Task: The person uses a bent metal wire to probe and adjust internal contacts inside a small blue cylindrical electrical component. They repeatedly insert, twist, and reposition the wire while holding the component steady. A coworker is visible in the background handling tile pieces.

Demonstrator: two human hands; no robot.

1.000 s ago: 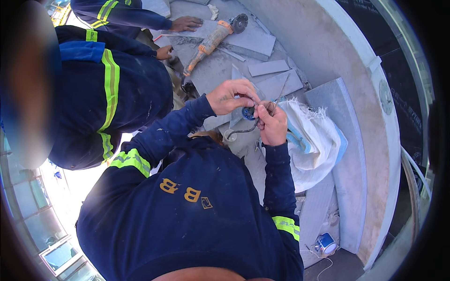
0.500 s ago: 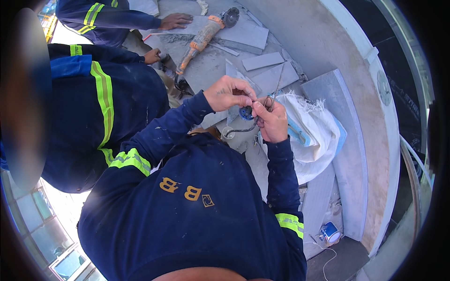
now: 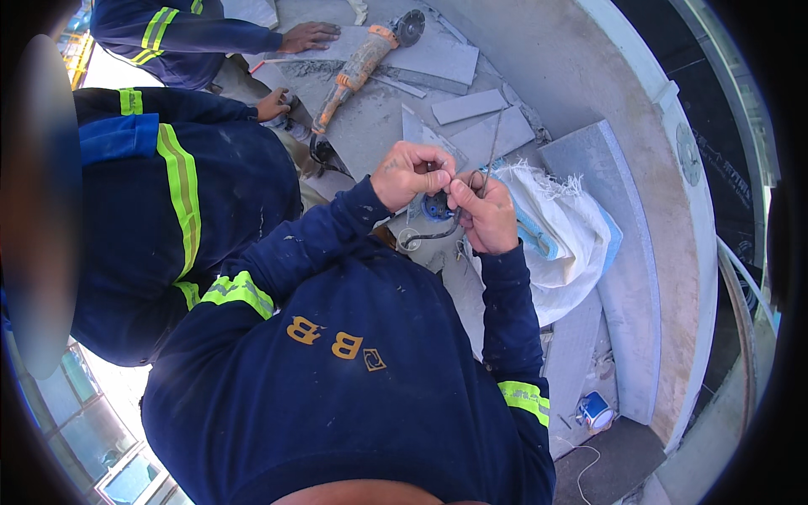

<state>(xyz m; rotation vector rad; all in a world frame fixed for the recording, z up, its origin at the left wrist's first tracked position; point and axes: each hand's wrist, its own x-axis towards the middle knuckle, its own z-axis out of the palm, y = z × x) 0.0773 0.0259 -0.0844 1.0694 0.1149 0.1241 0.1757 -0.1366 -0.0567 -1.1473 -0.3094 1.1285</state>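
Note:
My left hand (image 3: 411, 175) is closed in a pinch, its fingertips meeting those of my right hand. Whatever lies between the tips is too small to make out. My right hand (image 3: 488, 217) is closed around a black cable (image 3: 433, 236), which curves out below it to the left. A thin dark wire (image 3: 497, 139) sticks up from between the right fingers. Just under both hands sits a round blue plug-like piece (image 3: 437, 206), partly covered by them. To the right of my right hand lies a crumpled white woven sack (image 3: 572, 244) with light-blue parts.
An orange, dusty angle grinder (image 3: 362, 74) lies on stone slabs (image 3: 433, 63) ahead. One co-worker's hand (image 3: 310, 36) rests on a slab; another's hand (image 3: 271, 104) is lower. A curved wall (image 3: 614, 84) bounds the right, with a leaning slab (image 3: 614, 269) and a blue-white can (image 3: 595, 412).
Both hands have shifted very slightly left in the picture, still fingertip to fingertip. The view has moved a little; the grinder and the co-workers' hands look otherwise the same.

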